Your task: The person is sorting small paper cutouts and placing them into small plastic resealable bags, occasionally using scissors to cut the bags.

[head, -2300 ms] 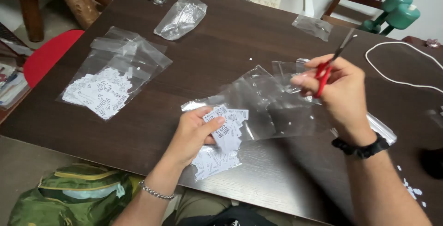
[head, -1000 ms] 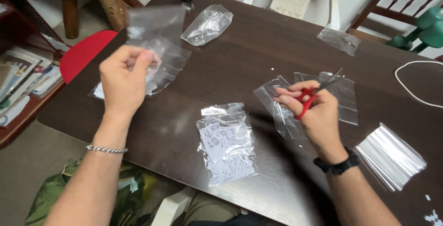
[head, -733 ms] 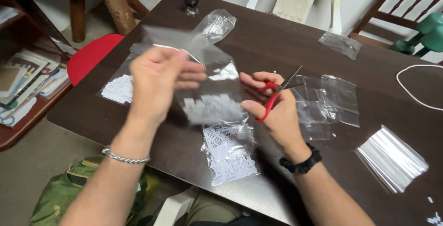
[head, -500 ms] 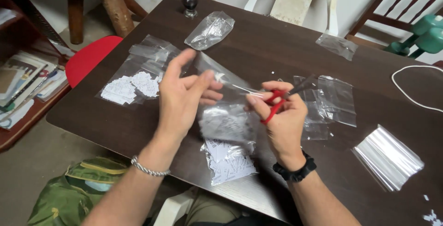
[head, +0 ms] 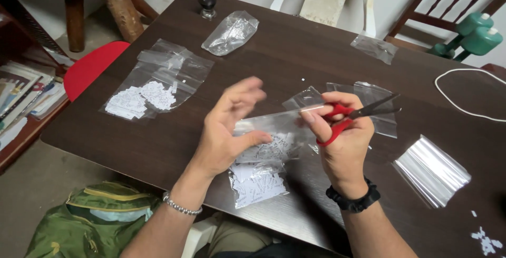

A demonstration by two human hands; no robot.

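Since half a second ago, clear plastic bag (head: 274,131) of paper bits raised over table (head: 316,52), pinched between left hand (head: 229,126) and right hand (head: 340,137), red scissors (head: 353,117) looped on right fingers; film judged light, limp, slippery, best gripped at top edge.

Single head-worn view, steeply downward, close over dark table (head: 295,52), facing chairs.

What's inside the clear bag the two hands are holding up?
The clear bag holds small white paper cut-outs. The left hand covers its left end, hiding any contents there.
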